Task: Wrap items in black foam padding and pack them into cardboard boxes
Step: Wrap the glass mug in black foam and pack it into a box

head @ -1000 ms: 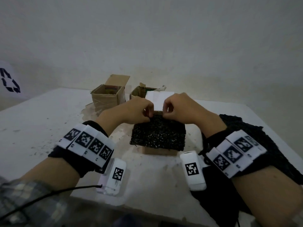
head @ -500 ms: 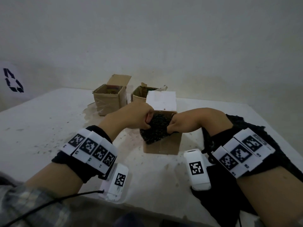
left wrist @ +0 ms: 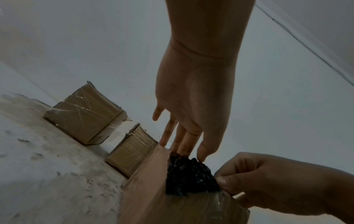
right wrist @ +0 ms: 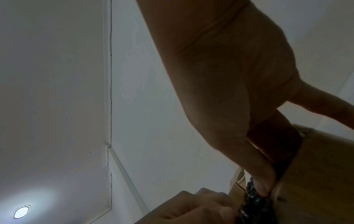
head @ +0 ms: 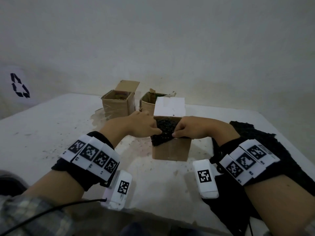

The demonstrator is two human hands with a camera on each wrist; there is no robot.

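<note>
An open cardboard box (head: 170, 150) stands mid-table, with black foam padding (head: 166, 132) bunched in its mouth and one corner hanging over the front wall. My left hand (head: 157, 128) pinches the foam's left side, thumb in front and nearly straight fingers reaching down behind it. The right hand (head: 177, 132) pinches the right side with curled fingers. The left wrist view shows that foam (left wrist: 189, 177) draped over the box wall (left wrist: 145, 189) below my left hand (left wrist: 191, 154). In the right wrist view, my right hand (right wrist: 264, 191) nips the foam (right wrist: 250, 201). Whatever is wrapped inside is hidden.
Two more open cardboard boxes (head: 117, 104) (head: 148, 103) stand at the back near the wall. A white flap (head: 169, 106) rises just behind the middle box. Spare black foam (head: 255, 142) lies in a heap at the right, under my right forearm.
The foam lay flat over the box top a second ago. Both hands squeezed it together and pushed it down into the box; one corner now hangs over the front.
</note>
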